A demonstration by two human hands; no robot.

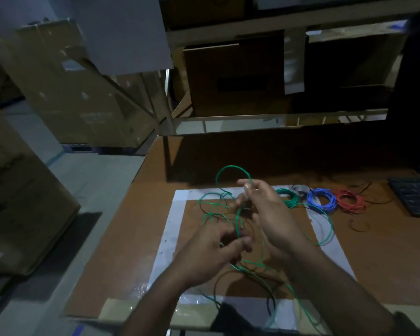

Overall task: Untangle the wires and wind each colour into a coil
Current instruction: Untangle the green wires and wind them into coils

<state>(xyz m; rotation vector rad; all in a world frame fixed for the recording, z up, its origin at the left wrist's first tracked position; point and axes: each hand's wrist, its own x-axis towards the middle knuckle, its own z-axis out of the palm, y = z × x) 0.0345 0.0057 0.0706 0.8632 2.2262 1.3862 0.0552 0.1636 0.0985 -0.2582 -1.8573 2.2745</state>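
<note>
From the head view I take the taped square (177,229) on the tabletop (136,214) as my landmark. Inside it lies the loose green wire (233,167), mixed with a thin black wire (269,301), and both hands work above its middle. I judge they are held up off the surface so the strands hang free and the crossings show.

My left hand (211,253) sits nearer me, palm down, its grip pinching a run of green wire between thumb and curled fingers, probably to anchor it. My right hand (264,212) is raised farther out, wrist cocked, fingertips (246,184) grasping the green wire where 1 tall loop arches toward the square's far edge. The frame is dim and blurred there, so I cannot tell whether black wire is caught in that grip too.

Just beyond the square's far right corner sit 3 finished coils in a row: green coil (287,197), blue coil (321,198), red coil (350,200). I suppose they are parked there to stay out of the tangle. A keyboard (415,195) lies farther right.
</note>
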